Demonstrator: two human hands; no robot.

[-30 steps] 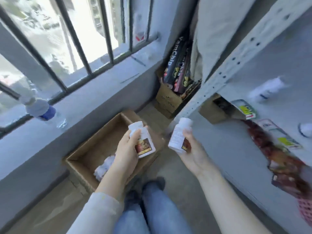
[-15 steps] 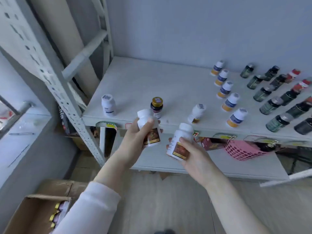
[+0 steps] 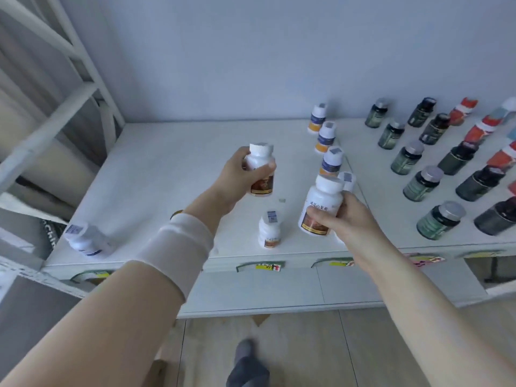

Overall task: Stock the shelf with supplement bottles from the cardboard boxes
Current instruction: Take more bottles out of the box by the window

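Observation:
My left hand [image 3: 237,177] grips a white supplement bottle [image 3: 261,163] with a brown label, held upright above the middle of the white shelf [image 3: 156,174]. My right hand [image 3: 343,219] grips a second, matching white bottle [image 3: 321,202], tilted slightly, over the shelf's front part. Between the two hands a third white bottle [image 3: 269,230] of the same kind stands on the shelf near its front edge. The cardboard boxes are out of view.
A row of white bottles with orange bands [image 3: 325,136] runs back toward the wall. Dark green bottles [image 3: 423,182], black ones [image 3: 480,182] and red-and-white ones [image 3: 485,129] fill the right side. A white bottle with a blue label [image 3: 89,238] stands at the front left corner, beside the perforated shelf post [image 3: 36,141].
I turned from the box on the floor to the shelf. Both hands have risen over the shelf top with their bottles, and I stand closer to it.

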